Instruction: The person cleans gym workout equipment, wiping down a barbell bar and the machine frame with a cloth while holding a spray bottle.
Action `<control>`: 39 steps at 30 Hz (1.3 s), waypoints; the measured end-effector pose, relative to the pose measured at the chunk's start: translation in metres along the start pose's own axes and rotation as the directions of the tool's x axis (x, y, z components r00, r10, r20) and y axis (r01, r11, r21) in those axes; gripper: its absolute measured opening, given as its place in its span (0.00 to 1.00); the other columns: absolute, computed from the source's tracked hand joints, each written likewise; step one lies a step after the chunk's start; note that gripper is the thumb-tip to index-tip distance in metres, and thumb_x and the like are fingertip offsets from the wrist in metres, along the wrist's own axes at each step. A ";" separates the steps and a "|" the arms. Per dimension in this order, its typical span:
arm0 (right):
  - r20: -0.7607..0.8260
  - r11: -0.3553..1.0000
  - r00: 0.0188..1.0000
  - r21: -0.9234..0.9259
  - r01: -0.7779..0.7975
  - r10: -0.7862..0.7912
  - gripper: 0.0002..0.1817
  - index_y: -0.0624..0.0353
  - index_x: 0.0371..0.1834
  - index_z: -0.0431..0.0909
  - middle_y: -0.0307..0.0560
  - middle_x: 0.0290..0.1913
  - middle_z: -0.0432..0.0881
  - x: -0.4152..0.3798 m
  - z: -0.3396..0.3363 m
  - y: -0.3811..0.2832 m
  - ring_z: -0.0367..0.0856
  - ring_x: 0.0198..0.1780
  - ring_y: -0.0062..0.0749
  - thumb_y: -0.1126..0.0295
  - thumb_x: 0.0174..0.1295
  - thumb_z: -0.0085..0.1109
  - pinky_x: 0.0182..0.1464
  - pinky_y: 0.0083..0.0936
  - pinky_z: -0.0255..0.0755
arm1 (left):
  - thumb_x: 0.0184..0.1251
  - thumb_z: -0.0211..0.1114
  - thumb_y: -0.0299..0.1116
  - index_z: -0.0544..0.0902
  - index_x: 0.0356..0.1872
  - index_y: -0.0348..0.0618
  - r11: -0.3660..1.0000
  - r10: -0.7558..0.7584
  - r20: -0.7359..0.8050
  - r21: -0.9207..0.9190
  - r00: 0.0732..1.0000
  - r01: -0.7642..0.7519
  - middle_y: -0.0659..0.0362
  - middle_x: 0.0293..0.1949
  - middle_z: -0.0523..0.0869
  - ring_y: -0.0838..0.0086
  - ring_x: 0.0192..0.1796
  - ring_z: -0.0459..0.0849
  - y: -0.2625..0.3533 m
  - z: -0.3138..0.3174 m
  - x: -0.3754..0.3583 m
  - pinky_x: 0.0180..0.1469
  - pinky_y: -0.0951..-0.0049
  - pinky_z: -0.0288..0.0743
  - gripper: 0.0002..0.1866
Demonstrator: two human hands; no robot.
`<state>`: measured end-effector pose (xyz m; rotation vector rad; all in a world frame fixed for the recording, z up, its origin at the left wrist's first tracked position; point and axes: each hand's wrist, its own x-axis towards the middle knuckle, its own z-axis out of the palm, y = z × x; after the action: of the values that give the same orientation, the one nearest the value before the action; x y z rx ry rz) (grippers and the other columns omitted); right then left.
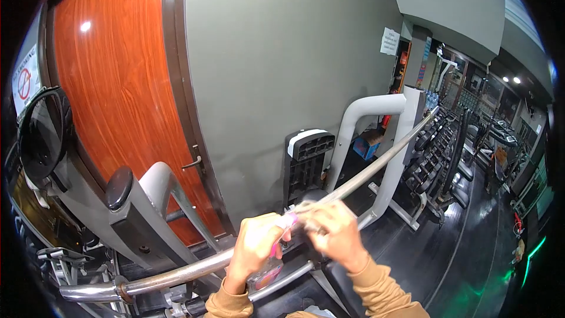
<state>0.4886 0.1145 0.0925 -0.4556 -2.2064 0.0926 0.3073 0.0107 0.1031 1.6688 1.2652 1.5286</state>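
Note:
My left hand [254, 246] is closed round a clear spray bottle [268, 273] with a pink and white spray head, above the long metal barbell [191, 267]. The bottle's body hangs below my fingers, partly hidden by my wrist. Close to the spray head, on its right, is my right hand [335, 232], its fingers curled and smeared by motion. Something pale and blurred shows at those fingertips, too indistinct to name. The barbell runs behind both hands from lower left to upper right.
Grey machine frames [406, 141] stand on either side. A black padded part [312, 147] is against the wall, right of the wooden door [118, 82]. Dumbbells fill a rack [426, 171] at the right, beside the dark floor [459, 253].

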 end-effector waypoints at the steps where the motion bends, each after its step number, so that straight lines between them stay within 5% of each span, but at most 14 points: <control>1: -0.020 0.997 0.999 -0.069 -0.044 0.043 0.18 0.40 0.49 0.89 0.35 0.47 0.89 0.002 -0.007 0.011 0.85 0.48 0.32 0.74 0.56 0.66 0.53 0.33 0.79 | 0.75 0.52 0.43 0.83 0.33 0.27 0.999 -0.020 0.000 -0.028 1.000 0.020 0.53 0.29 0.86 0.70 0.19 0.84 0.001 0.000 0.000 0.25 0.73 0.75 0.24; 5: -0.156 0.966 0.959 -0.075 -0.248 0.234 0.13 0.47 0.42 0.91 0.36 0.46 0.90 0.005 -0.010 0.030 0.83 0.46 0.37 0.75 0.54 0.67 0.51 0.32 0.78 | 0.75 0.53 0.44 0.83 0.34 0.27 1.000 0.014 -0.008 0.009 1.000 -0.014 0.53 0.29 0.86 0.70 0.19 0.84 0.001 0.002 0.000 0.25 0.73 0.75 0.24; 8: -0.099 0.986 0.988 -0.108 -0.127 0.117 0.14 0.48 0.43 0.89 0.37 0.48 0.88 -0.003 0.013 0.009 0.83 0.47 0.41 0.74 0.52 0.69 0.52 0.34 0.79 | 0.74 0.52 0.42 0.83 0.34 0.28 1.000 0.010 -0.023 0.001 1.000 -0.010 0.53 0.30 0.86 0.70 0.19 0.84 0.001 0.003 0.000 0.25 0.73 0.75 0.23; 12: -0.034 0.994 0.997 0.093 -0.065 0.068 0.14 0.51 0.38 0.87 0.38 0.48 0.88 -0.026 0.027 -0.028 0.84 0.48 0.40 0.75 0.45 0.70 0.49 0.33 0.81 | 0.72 0.51 0.40 0.84 0.34 0.28 1.000 -0.009 0.002 -0.025 1.000 0.009 0.52 0.30 0.87 0.70 0.20 0.84 -0.001 0.000 -0.001 0.25 0.73 0.76 0.22; 15: -0.087 1.000 0.996 -0.030 0.004 -0.007 0.20 0.45 0.43 0.91 0.37 0.47 0.89 -0.023 0.012 -0.001 0.85 0.47 0.39 0.78 0.45 0.68 0.50 0.34 0.81 | 0.71 0.51 0.39 0.84 0.34 0.28 0.999 -0.020 0.008 -0.043 1.000 0.020 0.52 0.30 0.87 0.70 0.20 0.84 0.001 0.001 0.000 0.25 0.73 0.76 0.21; 19: -0.302 0.977 0.941 -0.092 -0.191 0.155 0.18 0.53 0.46 0.90 0.44 0.48 0.88 -0.031 0.020 0.052 0.85 0.49 0.42 0.79 0.51 0.68 0.52 0.34 0.80 | 0.72 0.50 0.39 0.84 0.34 0.28 1.000 0.002 0.002 -0.002 1.000 -0.002 0.52 0.30 0.87 0.69 0.20 0.85 0.006 0.001 0.001 0.25 0.73 0.76 0.21; 21: -0.483 0.923 0.787 0.165 -0.349 0.384 0.18 0.54 0.45 0.89 0.47 0.49 0.87 -0.027 0.034 0.052 0.84 0.51 0.43 0.80 0.49 0.69 0.54 0.35 0.79 | 0.74 0.52 0.34 0.83 0.42 0.31 0.994 0.102 0.015 0.043 0.995 -0.102 0.53 0.30 0.85 0.70 0.19 0.83 -0.008 0.000 -0.001 0.23 0.73 0.76 0.16; 23: -0.480 0.943 0.813 0.125 -0.308 0.329 0.16 0.57 0.43 0.89 0.48 0.49 0.87 -0.030 0.050 0.032 0.84 0.52 0.45 0.81 0.48 0.70 0.54 0.37 0.79 | 0.76 0.53 0.29 0.83 0.49 0.34 0.976 0.196 0.035 0.090 0.980 -0.199 0.53 0.30 0.84 0.70 0.18 0.82 -0.013 0.000 -0.002 0.21 0.73 0.75 0.13; 27: -0.323 0.969 0.923 0.195 -0.153 0.211 0.19 0.51 0.43 0.90 0.44 0.49 0.86 -0.050 0.057 -0.004 0.84 0.51 0.42 0.78 0.45 0.71 0.53 0.36 0.81 | 0.75 0.53 0.31 0.84 0.43 0.32 0.996 0.079 0.007 -0.029 0.997 -0.079 0.53 0.29 0.84 0.70 0.18 0.82 -0.011 0.001 -0.002 0.22 0.72 0.75 0.13; 30: -0.295 0.998 0.955 0.066 -0.012 0.031 0.20 0.50 0.44 0.90 0.43 0.49 0.86 -0.054 0.048 0.011 0.85 0.49 0.41 0.78 0.43 0.71 0.52 0.35 0.82 | 0.75 0.53 0.32 0.83 0.38 0.30 0.998 0.030 -0.021 -0.053 0.999 -0.031 0.52 0.29 0.84 0.69 0.18 0.83 -0.009 0.004 -0.003 0.22 0.72 0.75 0.14; 35: -0.594 0.929 0.715 0.228 -0.290 0.369 0.11 0.60 0.43 0.86 0.51 0.48 0.86 -0.053 0.071 0.062 0.86 0.49 0.45 0.79 0.55 0.68 0.53 0.34 0.80 | 0.76 0.53 0.32 0.84 0.38 0.30 0.998 0.068 -0.026 -0.013 0.997 -0.068 0.53 0.29 0.85 0.69 0.18 0.82 -0.005 0.005 -0.003 0.22 0.72 0.75 0.15; 37: -0.674 0.821 0.468 0.456 -0.345 0.571 0.10 0.65 0.45 0.83 0.48 0.47 0.86 -0.052 0.082 0.072 0.85 0.48 0.39 0.78 0.62 0.66 0.54 0.30 0.77 | 0.76 0.52 0.31 0.84 0.39 0.30 0.988 0.128 -0.032 0.085 0.991 -0.125 0.53 0.29 0.85 0.70 0.18 0.82 -0.007 0.005 -0.004 0.22 0.72 0.74 0.15; 39: -0.501 0.565 0.275 0.782 -0.263 0.821 0.11 0.66 0.52 0.80 0.41 0.46 0.84 -0.053 0.087 0.074 0.81 0.46 0.25 0.74 0.70 0.62 0.51 0.24 0.75 | 0.76 0.52 0.31 0.84 0.40 0.31 0.995 0.093 -0.039 0.049 0.995 -0.091 0.53 0.29 0.85 0.70 0.18 0.82 -0.008 0.005 -0.004 0.22 0.73 0.74 0.14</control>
<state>0.4732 0.1727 -0.0184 -0.7577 -0.8084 0.7629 0.3102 0.0113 0.0936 1.7562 1.2706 1.6058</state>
